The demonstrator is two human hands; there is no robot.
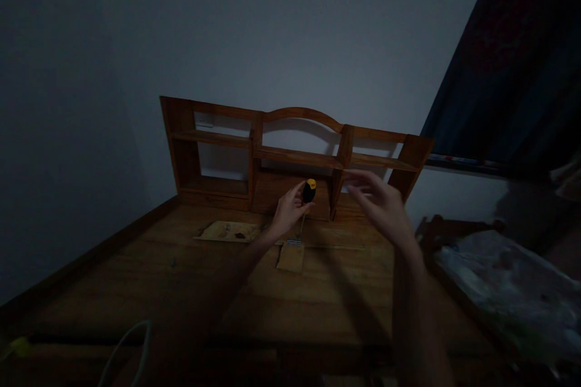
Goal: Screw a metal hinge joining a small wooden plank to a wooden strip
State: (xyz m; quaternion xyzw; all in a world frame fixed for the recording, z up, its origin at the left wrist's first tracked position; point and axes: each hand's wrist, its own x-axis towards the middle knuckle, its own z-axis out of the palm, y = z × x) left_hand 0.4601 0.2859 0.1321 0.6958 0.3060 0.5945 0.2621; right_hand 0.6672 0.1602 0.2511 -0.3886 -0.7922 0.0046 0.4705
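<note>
Left grip (288, 211) closed around the black-and-yellow screwdriver (309, 191), above the table (181, 293) near the metal fitting (294, 242); right grip (382, 204) open, unsupporting. Risk: one-handed hold may let the shaft tilt, causing a slip

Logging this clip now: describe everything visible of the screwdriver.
The screwdriver has a stubby, rounded handle, black with a yellow butt end, apparently plastic. A thin shaft runs down from it, faint in the dim light. It stands roughly upright, butt end up, above the wooden desktop, its shaft reaching down towards a small metal hinge; whether the tip touches is too dim to tell. The left hand grips the handle; the right hand is clear of it.
</note>
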